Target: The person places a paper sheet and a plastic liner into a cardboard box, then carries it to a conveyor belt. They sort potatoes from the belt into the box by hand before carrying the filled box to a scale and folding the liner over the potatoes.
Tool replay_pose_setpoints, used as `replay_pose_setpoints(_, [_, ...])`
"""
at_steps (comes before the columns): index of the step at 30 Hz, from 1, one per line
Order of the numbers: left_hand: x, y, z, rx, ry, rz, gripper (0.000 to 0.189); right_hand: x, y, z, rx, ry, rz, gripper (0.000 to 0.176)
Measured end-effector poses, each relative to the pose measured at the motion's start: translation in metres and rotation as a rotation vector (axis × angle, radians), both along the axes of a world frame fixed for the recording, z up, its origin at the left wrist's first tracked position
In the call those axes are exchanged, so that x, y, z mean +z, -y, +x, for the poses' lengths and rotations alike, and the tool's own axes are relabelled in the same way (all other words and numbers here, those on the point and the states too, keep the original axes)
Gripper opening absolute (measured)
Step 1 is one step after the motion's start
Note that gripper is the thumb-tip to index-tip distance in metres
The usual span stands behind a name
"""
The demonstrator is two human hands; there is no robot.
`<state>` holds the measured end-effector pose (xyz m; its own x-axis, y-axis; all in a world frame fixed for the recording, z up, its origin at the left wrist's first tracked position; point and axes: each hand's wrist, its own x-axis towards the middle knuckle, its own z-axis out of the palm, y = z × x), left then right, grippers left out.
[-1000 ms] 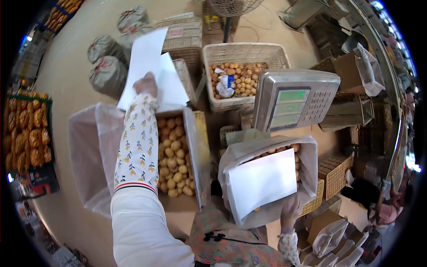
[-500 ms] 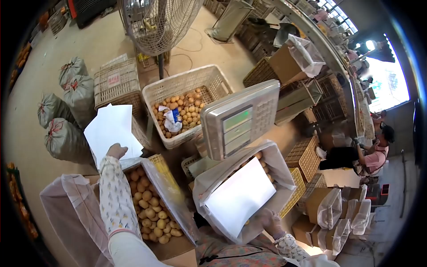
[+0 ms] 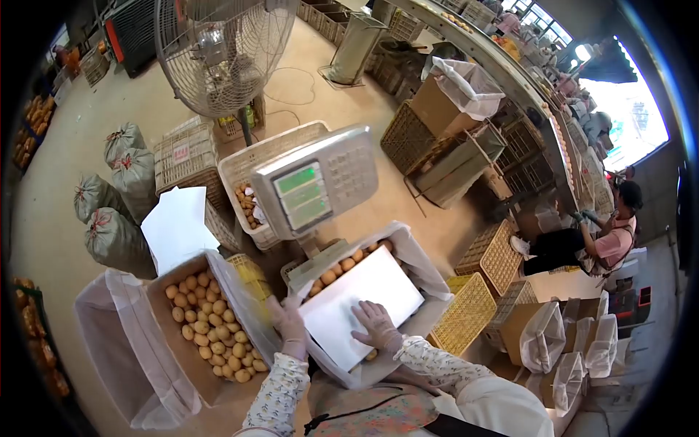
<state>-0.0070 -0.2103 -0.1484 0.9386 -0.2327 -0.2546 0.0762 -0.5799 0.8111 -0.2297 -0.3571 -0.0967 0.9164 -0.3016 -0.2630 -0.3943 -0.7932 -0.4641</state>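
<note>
My right hand [image 3: 376,325] lies spread on a white sheet [image 3: 393,288] that covers much of the lined box [image 3: 437,288] in front of me. Round yellow-brown produce resembling potatoes [image 3: 329,277] shows along the sheet's far edge. Fingers stretched out, my left hand [image 3: 290,325] is at the left side of this box, between it and the neighbouring carton. That open carton [image 3: 175,349] holds many more of the round pieces [image 3: 215,320], with its plastic liner folded outward. A scale display [image 3: 317,182] with a lit green screen stands just beyond the covered box.
White sheets [image 3: 178,229] lie beyond the left carton, near tied sacks [image 3: 116,237]. A white crate [image 3: 291,135] with produce and a fan [image 3: 222,54] stand ahead. Yellow crates [image 3: 462,313] and lined cartons [image 3: 535,339] are at right, where a person [image 3: 615,244] sits.
My left hand has left the stack of white sheets and come back to the covered box's left side. My right hand has moved from the box's near rim onto the sheet.
</note>
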Motion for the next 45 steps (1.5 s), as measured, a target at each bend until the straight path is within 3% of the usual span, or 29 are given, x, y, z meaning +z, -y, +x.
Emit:
replay_pose_setpoints(2, [-0.023, -0.013, 0.014, -0.078, -0.224, 0.086, 0.056, 0.031, -0.004, 0.001, 0.259, -0.083, -0.058, 0.073])
replay_pose_setpoints(3, [0.021, 0.003, 0.005, 0.224, -0.708, -0.656, 0.063, 0.014, -0.004, -0.017, 0.433, -0.041, -0.004, 0.073])
replay_pose_setpoints(6, [0.041, 0.009, 0.001, 0.249, -0.775, -0.797, 0.069, -0.005, 0.023, -0.028, 0.422, -0.215, -0.137, 0.074])
replay_pose_setpoints(10, [0.021, 0.002, 0.012, 0.272, -0.681, -0.570, 0.063, 0.003, 0.045, -0.040, 0.410, 0.048, -0.106, 0.078])
replay_pose_setpoints(12, [-0.052, -0.025, 0.042, 0.259, -0.894, -0.764, 0.055, -0.010, 0.044, -0.053, 0.217, 0.093, 0.114, 0.079])
replay_pose_setpoints(16, [0.051, -0.016, 0.015, -0.296, 0.171, 0.313, 0.035, 0.001, 0.046, -0.011, -0.246, 0.077, 0.929, 0.072])
replay_pose_setpoints(17, [0.090, -0.017, 0.001, -0.547, 0.565, 0.425, 0.030, 0.005, 0.042, 0.011, -0.416, 0.089, 1.177, 0.069])
replay_pose_setpoints(19, [0.152, -0.009, -0.032, -0.968, 1.051, 0.385, 0.022, -0.027, 0.030, 0.044, -0.266, 0.414, 1.377, 0.059])
replay_pose_setpoints(21, [0.161, -0.008, -0.086, -1.033, 0.646, 0.167, 0.019, -0.028, 0.027, 0.059, -0.231, 0.511, 1.363, 0.049])
replay_pose_setpoints(22, [0.156, -0.017, -0.113, -1.011, 0.385, 0.065, 0.019, -0.013, 0.033, 0.064, -0.132, 0.621, 1.052, 0.040])
replay_pose_setpoints(23, [0.145, -0.029, -0.133, -1.088, 0.412, 0.245, 0.020, 0.005, 0.039, 0.068, -0.085, 0.720, 0.720, 0.032])
replay_pose_setpoints(24, [0.135, -0.040, -0.151, -1.163, 0.438, 0.426, 0.022, -0.001, 0.053, 0.056, -0.105, 0.420, 0.701, 0.022])
replay_pose_setpoints(25, [0.131, -0.047, -0.167, -1.181, 0.430, 0.465, 0.022, 0.025, 0.070, 0.038, -0.133, 0.404, 0.805, 0.016])
replay_pose_setpoints(26, [0.129, -0.054, -0.177, -1.200, 0.415, 0.502, 0.023, 0.043, 0.094, 0.008, -0.398, 0.210, 1.429, 0.028])
replay_pose_setpoints(27, [0.123, -0.060, -0.181, -1.345, 0.304, 0.670, 0.024, 0.062, 0.119, -0.022, -0.893, 0.045, 1.935, 0.043])
replay_pose_setpoints(28, [0.103, -0.068, -0.184, -1.350, 0.258, 0.738, 0.025, 0.062, 0.149, -0.085, -0.421, 0.285, 1.822, 0.061])
replay_pose_setpoints(30, [0.055, -0.078, -0.189, -1.359, 0.164, 0.868, 0.027, 0.113, 0.172, -0.179, -0.476, 0.452, 1.294, 0.052])
replay_pose_setpoints(31, [0.123, -0.033, -0.169, -1.518, -0.016, 0.951, 0.037, 0.140, 0.186, -0.214, -0.908, 0.496, 1.924, 0.032])
replay_pose_setpoints(32, [0.145, 0.000, -0.157, -1.416, -0.079, 0.948, 0.056, 0.181, 0.191, -0.243, -1.104, 0.555, 1.827, 0.027])
replay_pose_setpoints(33, [0.119, 0.004, -0.151, -1.174, 0.166, 0.731, 0.080, 0.211, 0.200, -0.269, -1.039, 0.689, 1.774, 0.030])
replay_pose_setpoints(34, [0.157, 0.054, -0.127, -1.068, 0.120, 0.641, 0.103, 0.232, 0.198, -0.295, -1.033, 0.774, 1.461, 0.035])
replay_pose_setpoints(35, [0.129, 0.080, -0.119, -0.833, 0.197, 0.452, 0.118, 0.249, 0.199, -0.307, -0.799, 0.886, 1.172, 0.038])
replay_pose_setpoints(36, [0.111, 0.116, -0.106, -0.683, 0.237, 0.260, 0.122, 0.257, 0.204, -0.317, -0.807, 0.971, 1.095, 0.041])
replay_pose_setpoints(38, [0.052, 0.177, -0.093, -0.515, -0.076, 0.359, 0.112, 0.276, 0.211, -0.325, -0.901, 1.109, 1.176, 0.046])
replay_pose_setpoints(40, [-0.005, 0.225, -0.101, -0.421, -0.183, -0.008, 0.073, 0.292, 0.219, -0.306, -0.936, 1.173, 1.118, 0.051])
replay_pose_setpoints(41, [-0.018, 0.236, -0.116, -0.546, -0.041, 0.096, 0.054, 0.301, 0.225, -0.307, -0.852, 1.302, 1.171, 0.052])
replay_pose_setpoints(43, [0.029, 0.227, -0.153, -1.019, 0.267, 0.390, 0.021, 0.321, 0.236, -0.315, -0.686, 1.547, 1.267, 0.055])
replay_pose_setpoints(44, [0.059, 0.199, -0.168, -1.266, 0.364, 0.508, 0.028, 0.324, 0.243, -0.315, -0.694, 1.533, 1.191, 0.056])
replay_pose_setpoints(45, [0.012, 0.138, -0.183, -1.370, 0.571, 0.361, 0.039, 0.327, 0.248, -0.314, -0.704, 1.520, 1.112, 0.057])
